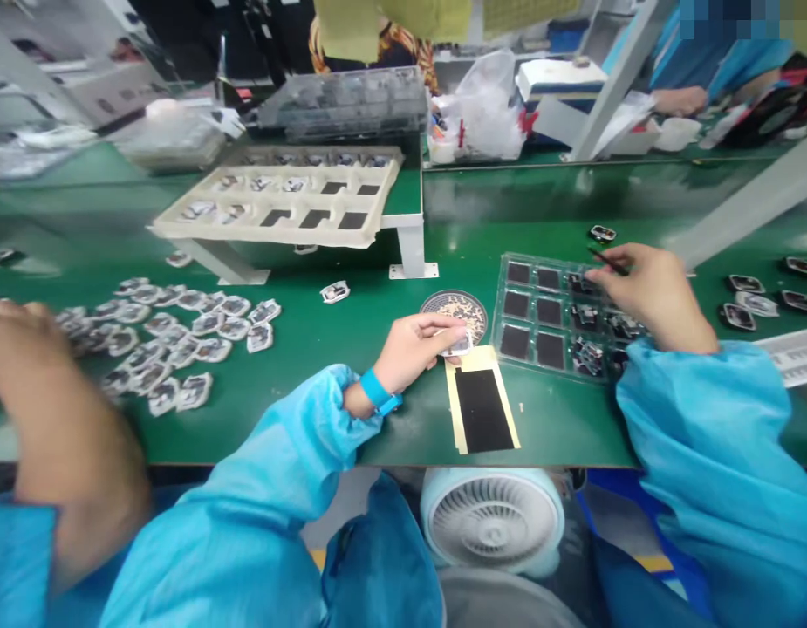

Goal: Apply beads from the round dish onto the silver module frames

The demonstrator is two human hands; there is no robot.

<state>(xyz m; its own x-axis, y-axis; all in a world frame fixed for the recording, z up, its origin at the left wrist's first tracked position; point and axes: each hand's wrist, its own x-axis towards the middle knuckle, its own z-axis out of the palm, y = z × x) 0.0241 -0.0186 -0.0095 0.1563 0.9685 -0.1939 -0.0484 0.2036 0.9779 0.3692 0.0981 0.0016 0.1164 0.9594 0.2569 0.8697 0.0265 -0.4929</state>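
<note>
My left hand (408, 349), with a blue band at the wrist, pinches a small white-framed electronic part (461, 344) above the near edge of a round dish (435, 301) of tiny pale pieces. Just below that hand lies a black sheet (485, 408) with pale yellow borders. Dark thin tweezers (605, 256) are gripped in my right hand (665, 292), over the far right of a clear compartment tray (532, 336). Black squares fill the tray's left pockets; small dark electronic parts lie in its right ones, partly hidden by my hand.
Many white-framed parts (194, 349) spread over the left of the green bench (351, 331), where another person's blurred arm (69, 419) reaches in. A cream tray (259, 228) rests on a raised stand (411, 244). More parts (747, 283) lie right. A fan (495, 523) stands below.
</note>
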